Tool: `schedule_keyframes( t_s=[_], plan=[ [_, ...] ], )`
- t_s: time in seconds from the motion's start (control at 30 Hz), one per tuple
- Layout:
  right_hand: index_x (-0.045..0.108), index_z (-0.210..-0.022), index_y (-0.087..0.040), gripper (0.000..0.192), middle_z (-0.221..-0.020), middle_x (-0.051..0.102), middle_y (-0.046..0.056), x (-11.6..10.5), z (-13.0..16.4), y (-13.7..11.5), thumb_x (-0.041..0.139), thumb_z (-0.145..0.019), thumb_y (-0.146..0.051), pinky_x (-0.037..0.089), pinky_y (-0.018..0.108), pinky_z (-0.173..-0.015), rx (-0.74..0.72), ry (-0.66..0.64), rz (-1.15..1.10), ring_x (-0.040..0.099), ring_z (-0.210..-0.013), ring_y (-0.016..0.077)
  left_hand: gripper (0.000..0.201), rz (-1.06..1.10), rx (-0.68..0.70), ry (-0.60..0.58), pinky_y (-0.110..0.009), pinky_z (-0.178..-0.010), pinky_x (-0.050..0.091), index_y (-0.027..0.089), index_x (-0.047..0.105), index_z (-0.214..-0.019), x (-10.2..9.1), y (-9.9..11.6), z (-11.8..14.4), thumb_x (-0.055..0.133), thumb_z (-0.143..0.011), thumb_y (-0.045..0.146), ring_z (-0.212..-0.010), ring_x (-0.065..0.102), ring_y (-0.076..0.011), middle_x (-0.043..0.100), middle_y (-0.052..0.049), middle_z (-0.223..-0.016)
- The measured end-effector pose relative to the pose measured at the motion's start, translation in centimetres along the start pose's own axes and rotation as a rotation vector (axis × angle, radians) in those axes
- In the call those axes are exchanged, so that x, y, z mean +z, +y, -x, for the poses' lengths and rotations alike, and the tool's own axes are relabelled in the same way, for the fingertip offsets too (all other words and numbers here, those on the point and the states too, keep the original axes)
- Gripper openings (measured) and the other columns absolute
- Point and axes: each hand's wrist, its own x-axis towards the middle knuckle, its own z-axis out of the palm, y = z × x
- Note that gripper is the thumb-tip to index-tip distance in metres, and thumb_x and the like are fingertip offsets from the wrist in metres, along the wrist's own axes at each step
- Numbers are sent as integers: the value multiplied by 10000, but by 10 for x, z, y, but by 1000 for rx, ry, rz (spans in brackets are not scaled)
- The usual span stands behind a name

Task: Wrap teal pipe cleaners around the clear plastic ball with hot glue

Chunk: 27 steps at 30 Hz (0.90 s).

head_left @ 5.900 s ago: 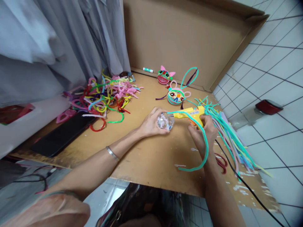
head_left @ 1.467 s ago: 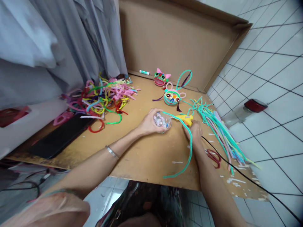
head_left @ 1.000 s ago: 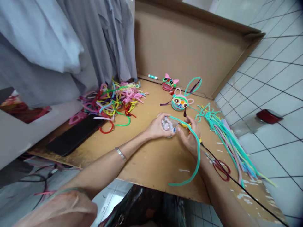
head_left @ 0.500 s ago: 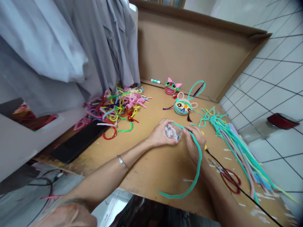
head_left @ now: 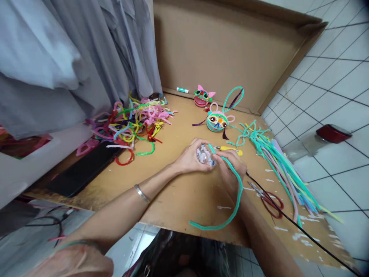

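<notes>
My left hand [head_left: 191,157] is wrapped round a small clear round object [head_left: 204,156] with whitish and blue bits on it; its exact kind does not show. In my right hand [head_left: 230,166], thumb and fingers pinch a teal pipe cleaner [head_left: 238,192] near one end. That end lies at the rim of the clear object, and whether it is fixed there I cannot tell. The rest of the pipe cleaner curves down over my right wrist to a loose tip. Just beyond my right hand lies a yellow-handled tool [head_left: 235,150], partly hidden.
Two decorated animal heads [head_left: 217,121] sit at the back. Loose pipe cleaners [head_left: 141,119] are heaped left beside a black phone-like slab [head_left: 86,169]. Straight pipe cleaners [head_left: 288,177], red-handled scissors [head_left: 271,204] and a black cable [head_left: 300,225] lie right. A glue stick [head_left: 182,90] is by the cardboard wall [head_left: 213,50].
The view has shifted slightly. My right hand has come closer to the clear object, and the pipe cleaner's end now sits at its near right rim. The yellow-handled tool shows more.
</notes>
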Motion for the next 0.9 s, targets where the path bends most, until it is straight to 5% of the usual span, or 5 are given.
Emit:
schedule_keyframes(
  t_s=[0.9],
  plan=[
    [734,-845,-244,133,-775,725,21,-9,-1,9,622,-913,-271,536,339,-712,-133,-122,-60,656,-721,171,730,-5,4,-68,-397,-969,483,200,578,-1176,-4,5,0,848,-500,265,-1080,601,-253,609,-68,-1176]
  ],
)
